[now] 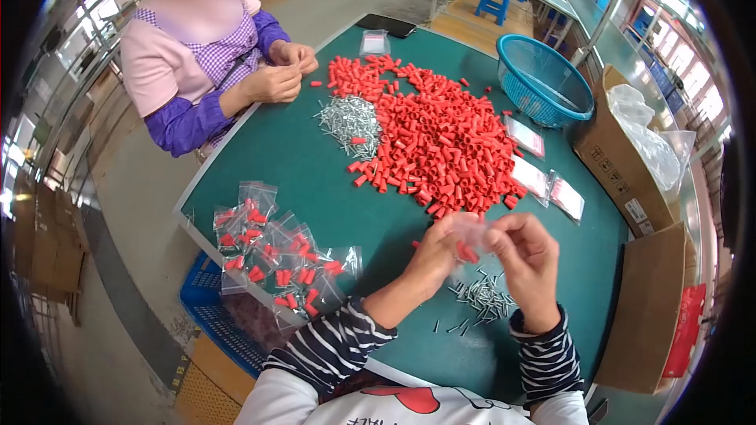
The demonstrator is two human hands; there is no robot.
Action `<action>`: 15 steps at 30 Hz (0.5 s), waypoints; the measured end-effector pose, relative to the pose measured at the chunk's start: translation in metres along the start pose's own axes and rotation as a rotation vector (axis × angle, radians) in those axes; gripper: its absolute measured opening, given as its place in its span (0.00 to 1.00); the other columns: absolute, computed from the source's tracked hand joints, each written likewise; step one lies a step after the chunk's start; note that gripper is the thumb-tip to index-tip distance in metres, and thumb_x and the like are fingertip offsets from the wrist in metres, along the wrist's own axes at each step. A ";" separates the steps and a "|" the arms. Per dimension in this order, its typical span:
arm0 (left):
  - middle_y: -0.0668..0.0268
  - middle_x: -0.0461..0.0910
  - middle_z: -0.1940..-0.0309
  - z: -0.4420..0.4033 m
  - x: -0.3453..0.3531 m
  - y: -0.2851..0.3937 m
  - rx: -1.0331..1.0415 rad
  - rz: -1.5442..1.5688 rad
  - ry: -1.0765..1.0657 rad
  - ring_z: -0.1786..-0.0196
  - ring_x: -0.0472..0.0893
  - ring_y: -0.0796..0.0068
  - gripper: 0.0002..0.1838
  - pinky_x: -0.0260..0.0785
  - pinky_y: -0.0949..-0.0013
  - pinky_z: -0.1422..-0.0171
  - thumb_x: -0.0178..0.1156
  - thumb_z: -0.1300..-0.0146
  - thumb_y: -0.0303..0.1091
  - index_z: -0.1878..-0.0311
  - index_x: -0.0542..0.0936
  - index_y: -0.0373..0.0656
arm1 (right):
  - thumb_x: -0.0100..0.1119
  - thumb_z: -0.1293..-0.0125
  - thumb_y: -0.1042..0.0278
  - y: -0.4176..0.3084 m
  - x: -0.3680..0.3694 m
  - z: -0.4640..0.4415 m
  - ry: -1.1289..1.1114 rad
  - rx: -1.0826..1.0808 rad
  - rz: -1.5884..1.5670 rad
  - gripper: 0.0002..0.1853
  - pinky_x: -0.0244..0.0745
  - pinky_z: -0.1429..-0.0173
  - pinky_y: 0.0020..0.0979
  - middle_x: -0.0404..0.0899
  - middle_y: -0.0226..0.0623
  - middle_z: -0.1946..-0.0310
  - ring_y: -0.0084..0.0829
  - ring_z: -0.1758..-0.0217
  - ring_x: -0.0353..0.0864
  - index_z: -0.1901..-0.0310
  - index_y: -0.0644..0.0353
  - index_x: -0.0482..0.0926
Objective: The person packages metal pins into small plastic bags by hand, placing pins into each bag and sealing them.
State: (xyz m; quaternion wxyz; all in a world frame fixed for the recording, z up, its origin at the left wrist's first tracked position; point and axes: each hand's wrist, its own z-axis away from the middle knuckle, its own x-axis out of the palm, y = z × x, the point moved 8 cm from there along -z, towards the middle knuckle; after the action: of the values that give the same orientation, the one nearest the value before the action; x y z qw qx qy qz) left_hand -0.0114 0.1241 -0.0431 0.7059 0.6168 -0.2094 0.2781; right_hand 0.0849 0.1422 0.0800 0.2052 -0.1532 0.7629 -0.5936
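Observation:
Between my two hands, above the green table, is a small clear plastic bag (469, 238) with red plastic caps inside. My left hand (437, 248) grips one side of it, and the fingers of my right hand (526, 250) pinch its upper edge. Just beyond my hands lies a big heap of red caps (449, 138). Below them, close to my right wrist, is a loose pile of screws (484, 297). To the left, several filled bags (291, 264) with red caps and screws lie at the table's edge.
Across the table, a co-worker (205, 55) holds both hands near a second screw pile (348, 124). A blue basket (543, 83), packs of empty bags (529, 177) and cardboard boxes (630, 165) line the right side. A blue crate (209, 291) sits below the left edge.

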 end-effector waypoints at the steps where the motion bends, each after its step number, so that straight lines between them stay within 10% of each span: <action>1: 0.66 0.80 0.56 -0.001 0.001 -0.001 0.035 0.040 -0.058 0.58 0.78 0.81 0.13 0.70 0.76 0.60 0.55 0.30 0.37 0.46 0.74 0.43 | 0.64 0.34 0.75 -0.004 0.018 0.002 -0.065 0.000 -0.033 0.08 0.75 0.56 0.25 0.83 0.34 0.65 0.22 0.62 0.81 0.57 0.68 0.79; 6: 0.65 0.80 0.57 0.006 0.015 0.015 0.302 0.148 -0.236 0.49 0.80 0.72 0.18 0.71 0.65 0.40 0.57 0.30 0.43 0.47 0.74 0.39 | 0.63 0.37 0.80 -0.043 0.045 0.006 -0.143 -0.262 0.092 0.12 0.74 0.51 0.29 0.84 0.40 0.57 0.29 0.54 0.82 0.51 0.68 0.79; 9: 0.66 0.80 0.58 0.005 0.006 0.008 -0.016 0.071 0.000 0.51 0.81 0.73 0.12 0.76 0.67 0.45 0.64 0.33 0.37 0.53 0.78 0.39 | 0.62 0.37 0.82 -0.029 0.020 0.006 -0.012 -0.115 -0.036 0.11 0.72 0.50 0.26 0.82 0.37 0.58 0.25 0.56 0.78 0.53 0.68 0.79; 15: 0.64 0.81 0.60 0.011 0.012 0.017 -0.003 0.080 0.011 0.57 0.82 0.76 0.09 0.79 0.67 0.54 0.69 0.38 0.32 0.60 0.81 0.37 | 0.67 0.38 0.75 0.027 -0.022 0.019 0.073 0.081 0.045 0.12 0.71 0.53 0.25 0.78 0.31 0.61 0.22 0.57 0.77 0.55 0.66 0.77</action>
State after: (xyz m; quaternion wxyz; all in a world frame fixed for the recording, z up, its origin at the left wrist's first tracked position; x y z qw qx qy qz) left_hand -0.0126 0.1167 -0.0207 0.6963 0.6055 -0.2302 0.3092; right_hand 0.1140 0.1437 0.0525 0.1967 -0.1059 0.7484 -0.6245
